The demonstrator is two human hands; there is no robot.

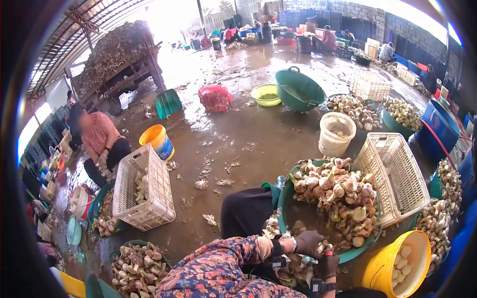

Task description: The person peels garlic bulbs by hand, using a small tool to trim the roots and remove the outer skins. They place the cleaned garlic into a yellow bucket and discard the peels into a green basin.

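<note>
My left hand (pixel 309 243), in a dark glove, reaches from the floral sleeve and is closed around a garlic bulb (pixel 324 247). Just below it, my right hand (pixel 328 266), also gloved, is closed on a small red-handled tool (pixel 328 253); its working end is too small to make out. Both hands are close together at the near rim of a green tub (pixel 283 211) heaped with garlic bulbs (pixel 343 191). Loose trimmings (pixel 295 268) lie beneath my hands.
A yellow bucket (pixel 372 270) with peeled garlic stands at right, near a white crate (pixel 392 174) and a white bucket (pixel 325 141). At left, a person (pixel 104 134) sits by another crate (pixel 144 188). A loaded truck (pixel 117 64) stands behind on the wet floor (pixel 238 134).
</note>
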